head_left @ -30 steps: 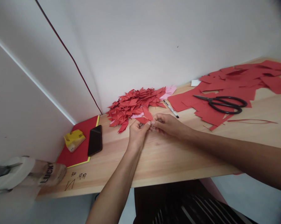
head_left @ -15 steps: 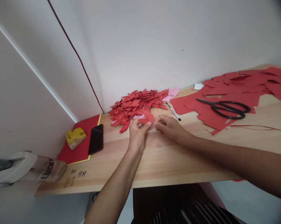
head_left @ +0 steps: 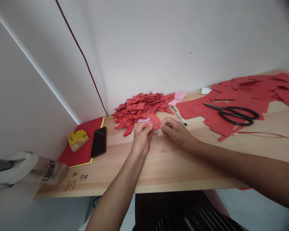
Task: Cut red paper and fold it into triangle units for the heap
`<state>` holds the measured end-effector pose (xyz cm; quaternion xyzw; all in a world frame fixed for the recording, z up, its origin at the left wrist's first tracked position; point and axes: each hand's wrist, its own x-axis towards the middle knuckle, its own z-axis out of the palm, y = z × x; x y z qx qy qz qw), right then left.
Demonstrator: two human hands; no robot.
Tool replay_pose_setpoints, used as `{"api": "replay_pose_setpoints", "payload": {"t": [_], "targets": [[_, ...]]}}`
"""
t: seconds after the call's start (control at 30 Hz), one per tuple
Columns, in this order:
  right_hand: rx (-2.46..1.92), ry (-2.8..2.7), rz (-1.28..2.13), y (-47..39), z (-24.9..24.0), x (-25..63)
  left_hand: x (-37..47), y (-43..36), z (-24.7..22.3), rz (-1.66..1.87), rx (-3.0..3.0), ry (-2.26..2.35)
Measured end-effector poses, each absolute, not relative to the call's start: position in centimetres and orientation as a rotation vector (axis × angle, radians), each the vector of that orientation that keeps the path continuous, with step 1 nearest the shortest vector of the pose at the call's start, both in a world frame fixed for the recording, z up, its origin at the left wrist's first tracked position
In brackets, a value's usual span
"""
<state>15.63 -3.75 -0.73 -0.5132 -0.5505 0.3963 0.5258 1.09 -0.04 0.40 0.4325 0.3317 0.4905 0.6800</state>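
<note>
Between my hands, above the wooden table, is a small piece of folded red paper. My left hand pinches its lower left part, thumb on top. At the paper's right edge, my right hand has its thumb and forefinger closed together on the corner. The fingertips hide part of the folds. Just behind the hands lies a heap of folded red paper pieces, with some pink paper at its right end. A pen rests right of the heap, close beyond my right hand.
Cut red paper sheets spread over the right side, with black-handled scissors on them. Thin red strips lie nearer. At left are a phone, a yellow packet, a red folder and a clear bottle. A wall stands behind.
My left thumb has shifted slightly left and up along the red paper, and more of the paper shows. Both hands still hold it. The whole view has shifted a little.
</note>
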Motion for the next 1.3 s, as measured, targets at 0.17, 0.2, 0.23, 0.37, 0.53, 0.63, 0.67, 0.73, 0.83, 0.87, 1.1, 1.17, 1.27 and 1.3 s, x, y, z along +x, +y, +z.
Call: {"api": "replay_pose_setpoints", "payload": {"t": [0.17, 0.2, 0.23, 0.37, 0.53, 0.63, 0.67, 0.73, 0.83, 0.87, 1.1, 1.17, 1.27, 1.3], "targets": [[-1.195, -1.278, 1.011, -3.7, -1.1, 15.7, 1.3, 0.1, -0.1, 1.069, 0.835, 0.735], [-1.2, -1.278, 1.016, -3.7, -1.2, 15.7, 1.2, 0.1, -0.1, 1.077, 0.837, 0.739], [-1.208, -1.284, 1.017, -3.7, -1.2, 15.7, 1.2, 0.1, -0.1, 1.084, 0.846, 0.739], [-1.246, -1.271, 1.019, -3.8, -1.0, 15.8, 1.0, -0.2, 0.2, 1.04, 0.878, 0.702], [-1.242, -1.247, 1.073, -3.9, -1.0, 15.7, 1.0, -0.2, -0.2, 0.973, 0.928, 0.756], [-1.232, -1.309, 1.075, -4.0, -1.1, 15.7, 1.0, -0.1, -0.6, 1.013, 0.981, 0.789], [-1.234, -1.34, 1.07, -4.0, -1.1, 15.8, 0.9, 0.0, -0.7, 1.021, 1.002, 0.793], [-1.246, -1.401, 1.074, -4.0, -1.0, 15.9, 0.8, 0.0, -0.7, 1.031, 1.06, 0.803], [-1.243, -1.461, 1.126, -4.0, -0.5, 16.1, 0.7, 0.0, -0.5, 1.067, 1.174, 0.817], [-1.23, -1.481, 1.149, -4.0, -0.4, 16.1, 0.6, -0.1, -0.4, 1.071, 1.201, 0.812], [-1.212, -1.633, 1.074, -3.9, -0.7, 16.0, 0.7, -0.3, 0.1, 1.083, 1.278, 0.806], [-1.216, -1.647, 1.06, -3.9, -0.8, 16.0, 0.6, -0.4, 0.1, 1.117, 1.294, 0.824], [-1.208, -1.641, 1.098, -3.9, -0.7, 16.1, 0.6, -0.4, 0.2, 1.139, 1.314, 0.833], [-1.207, -1.639, 1.11, -3.9, -0.5, 16.0, 0.6, -0.4, 0.2, 1.139, 1.314, 0.831]]}}
